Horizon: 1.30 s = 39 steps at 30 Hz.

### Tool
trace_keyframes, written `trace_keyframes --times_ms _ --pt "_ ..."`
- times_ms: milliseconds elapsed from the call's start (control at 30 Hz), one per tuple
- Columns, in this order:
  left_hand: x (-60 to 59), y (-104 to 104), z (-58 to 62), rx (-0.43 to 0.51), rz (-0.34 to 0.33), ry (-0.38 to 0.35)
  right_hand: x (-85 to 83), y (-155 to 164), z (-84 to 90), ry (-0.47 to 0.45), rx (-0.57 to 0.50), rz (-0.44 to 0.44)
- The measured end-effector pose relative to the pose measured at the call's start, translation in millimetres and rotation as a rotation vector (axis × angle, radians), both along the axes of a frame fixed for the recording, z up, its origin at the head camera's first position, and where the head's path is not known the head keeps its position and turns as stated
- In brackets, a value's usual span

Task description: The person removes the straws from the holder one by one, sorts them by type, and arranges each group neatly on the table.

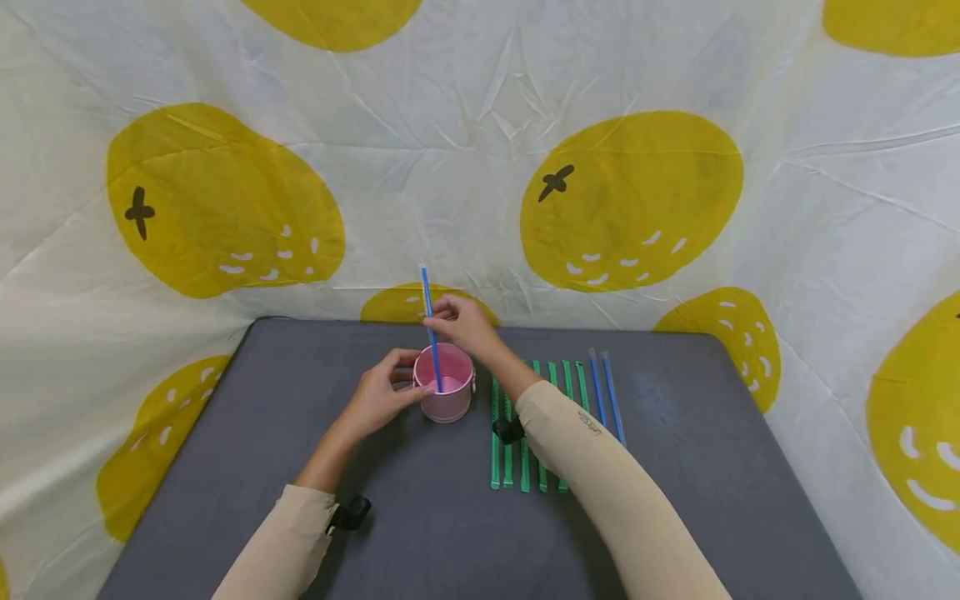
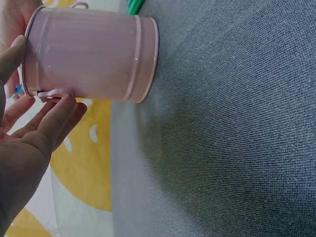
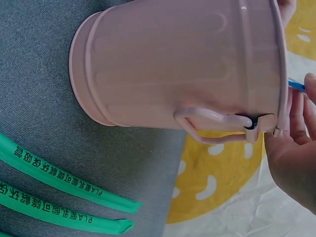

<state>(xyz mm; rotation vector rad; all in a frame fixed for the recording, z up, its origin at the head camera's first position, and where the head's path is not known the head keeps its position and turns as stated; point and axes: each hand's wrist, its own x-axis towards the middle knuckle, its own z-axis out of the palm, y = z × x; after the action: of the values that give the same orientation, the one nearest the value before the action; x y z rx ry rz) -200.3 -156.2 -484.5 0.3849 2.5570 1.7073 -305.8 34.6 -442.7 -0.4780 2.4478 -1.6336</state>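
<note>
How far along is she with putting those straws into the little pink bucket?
Just starting. The small pink metal bucket holds nothing but the blue wrapped straw that the right hand is lowering in; the left hand steadies the bucket. Two blue straws and several green wrapped straws remain on the grey table.

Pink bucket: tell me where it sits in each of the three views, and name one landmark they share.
Head: the pink bucket stands upright at mid-table, between the left hand and the right hand.
Left wrist: it fills the upper left, lying sideways in the picture, rim to the left.
Right wrist: it fills the top, handle facing the camera.
Shared landmark: the grey table under it.
</note>
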Motion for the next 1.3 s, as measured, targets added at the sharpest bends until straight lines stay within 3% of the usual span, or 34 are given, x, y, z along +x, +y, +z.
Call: trace_keyframes --times_ms 167,333,1033,1300 --pt "-0.2 1.7 1.1 -0.003 0.005 -0.007 0.8 1.0 0.8 0.027 -0.004 -0.004" --pt "0.2 2.0 1.4 -0.002 0.002 -0.005 2.1 4.1 7.3 0.025 -0.076 0.002" --pt "-2.1 3.6 5.7 -0.064 0.028 -0.03 2.0 40.4 62.5 0.085 -0.223 -0.028" --pt "-1.8 3.5 4.8 -0.063 0.024 -0.025 0.2 63.6 81.3 0.073 -0.368 -0.045"
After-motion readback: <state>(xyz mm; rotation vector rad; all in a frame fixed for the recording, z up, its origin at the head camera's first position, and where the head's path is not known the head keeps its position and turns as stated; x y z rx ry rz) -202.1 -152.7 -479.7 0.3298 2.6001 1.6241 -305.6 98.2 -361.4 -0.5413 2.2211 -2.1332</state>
